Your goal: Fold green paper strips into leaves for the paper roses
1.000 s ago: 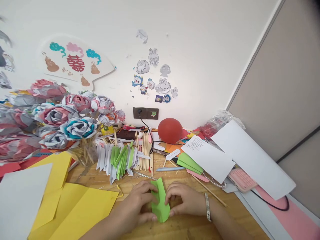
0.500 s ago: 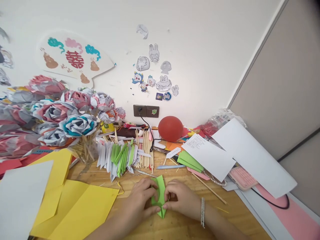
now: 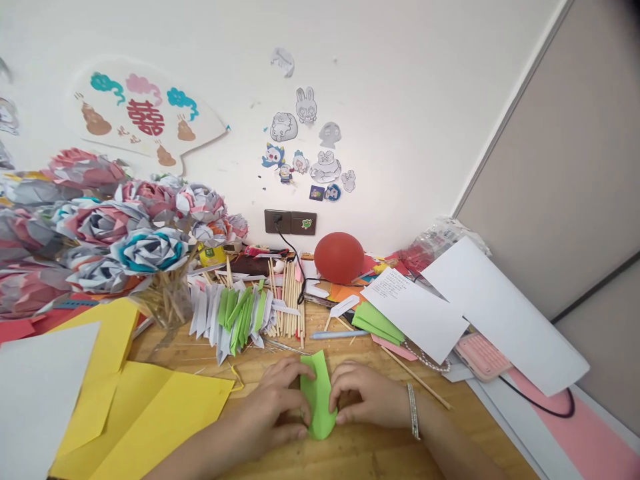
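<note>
A creased strip of green paper point(image 3: 319, 393) stands between my hands near the front of the wooden table, its lower end bent. My left hand point(image 3: 280, 403) pinches its left edge, with the thumb low and the fingers curled behind. On the other side, my right hand point(image 3: 367, 393) grips the right edge low down between thumb and curled fingers; a silvery bracelet circles that wrist. Folded white and green paper pieces point(image 3: 240, 317) lie in a row beyond my left hand. More green paper sheets point(image 3: 379, 323) rest beyond my right hand.
Yellow paper point(image 3: 165, 413) covers the left side, below paper flowers point(image 3: 150, 250) in a clear container. Wooden sticks point(image 3: 290, 300), a red balloon point(image 3: 339, 257) and a blue pen point(image 3: 338, 334) lie toward the wall. White sheets point(image 3: 505, 313) and a pink keyboard-like object point(image 3: 483, 357) are at right.
The green paper's lower folds have opened out, so it looks wider at the bottom. My hands have moved slightly apart along its edges. The view has shifted a little.
</note>
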A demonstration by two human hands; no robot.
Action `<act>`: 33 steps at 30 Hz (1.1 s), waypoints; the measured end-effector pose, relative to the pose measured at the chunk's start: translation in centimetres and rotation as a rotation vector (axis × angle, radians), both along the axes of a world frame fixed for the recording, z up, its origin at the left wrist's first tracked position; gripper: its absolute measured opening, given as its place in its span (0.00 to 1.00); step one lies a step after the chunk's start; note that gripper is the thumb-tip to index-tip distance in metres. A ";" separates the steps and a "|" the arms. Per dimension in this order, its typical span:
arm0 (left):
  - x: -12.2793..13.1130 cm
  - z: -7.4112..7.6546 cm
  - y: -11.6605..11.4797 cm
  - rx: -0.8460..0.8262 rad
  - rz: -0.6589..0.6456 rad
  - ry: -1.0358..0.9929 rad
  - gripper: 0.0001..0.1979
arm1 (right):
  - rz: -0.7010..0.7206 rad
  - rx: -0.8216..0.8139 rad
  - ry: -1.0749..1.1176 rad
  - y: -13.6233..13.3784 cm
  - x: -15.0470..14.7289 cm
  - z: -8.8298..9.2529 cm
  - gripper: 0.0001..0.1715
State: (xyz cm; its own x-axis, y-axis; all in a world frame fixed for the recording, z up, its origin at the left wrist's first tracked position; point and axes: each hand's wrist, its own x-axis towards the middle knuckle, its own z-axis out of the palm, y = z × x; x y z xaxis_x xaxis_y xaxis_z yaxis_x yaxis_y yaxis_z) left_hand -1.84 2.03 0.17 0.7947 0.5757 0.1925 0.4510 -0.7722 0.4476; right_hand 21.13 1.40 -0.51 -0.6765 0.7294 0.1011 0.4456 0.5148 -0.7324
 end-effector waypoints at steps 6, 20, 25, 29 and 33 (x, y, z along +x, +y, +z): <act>0.2 0.1 -0.4 0.024 0.014 0.002 0.07 | -0.049 -0.032 -0.015 0.0 -0.1 -0.1 0.08; 1.7 -1.2 -0.5 -0.063 0.202 -0.011 0.05 | -0.381 0.025 -0.095 -1.5 -2.1 -0.3 0.08; 1.7 -1.3 -0.4 -0.080 0.197 -0.023 0.04 | -0.416 0.019 -0.093 -1.6 -2.5 -0.3 0.09; 2.0 -1.4 -0.6 -0.064 0.236 -0.031 0.05 | -0.459 0.028 -0.087 -1.7 -2.9 -0.4 0.10; 2.4 -1.7 -0.9 -0.044 0.276 -0.036 0.06 | -0.513 0.049 -0.104 -1.9 -3.2 -0.6 0.10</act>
